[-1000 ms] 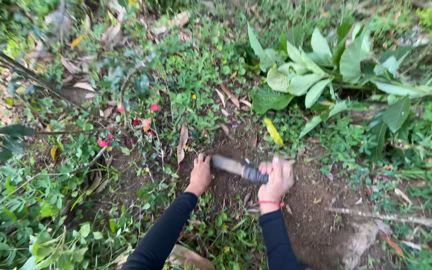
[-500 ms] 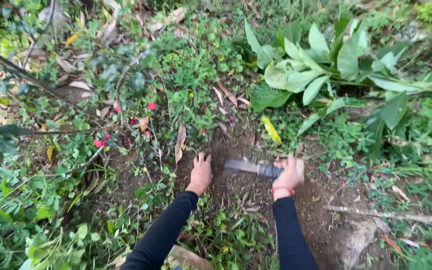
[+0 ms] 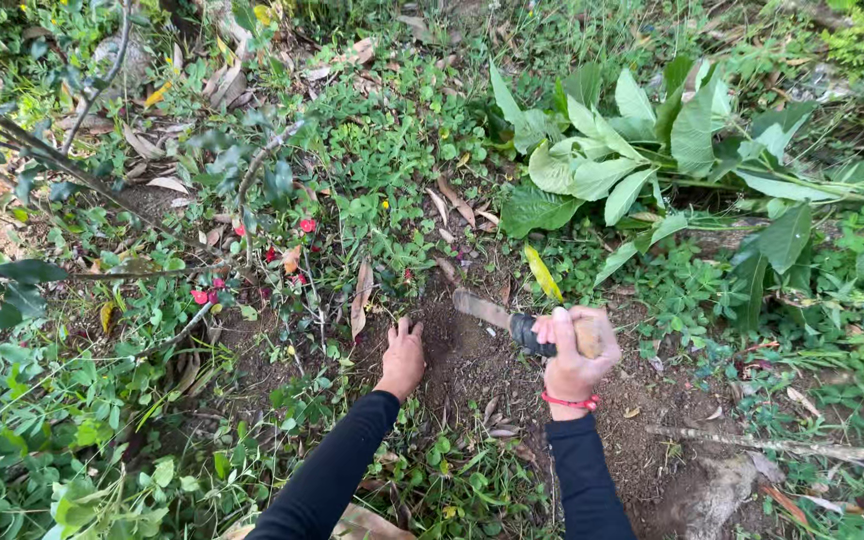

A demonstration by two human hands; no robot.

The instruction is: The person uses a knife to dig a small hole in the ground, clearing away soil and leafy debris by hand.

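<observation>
My right hand point(image 3: 576, 355) grips the wooden handle of a broad-bladed knife point(image 3: 497, 316), whose soiled blade points left and slightly up over a patch of bare dark soil point(image 3: 472, 375). A red band circles that wrist. My left hand point(image 3: 404, 357) rests palm down on the soil at the edge of low green weeds point(image 3: 382, 210), a hand's width left of the blade tip. Both arms wear black sleeves.
A large-leaved green plant point(image 3: 632, 150) grows just beyond the knife, to the upper right. Small red flowers point(image 3: 252, 262) and dry fallen leaves dot the ground on the left. Thin bare branches point(image 3: 72, 170) cross at upper left. A fallen stick point(image 3: 782, 447) lies at lower right.
The right hand has moved the knife to the right and tilted its blade, so the tip now sits higher. The left hand has stayed on the soil.
</observation>
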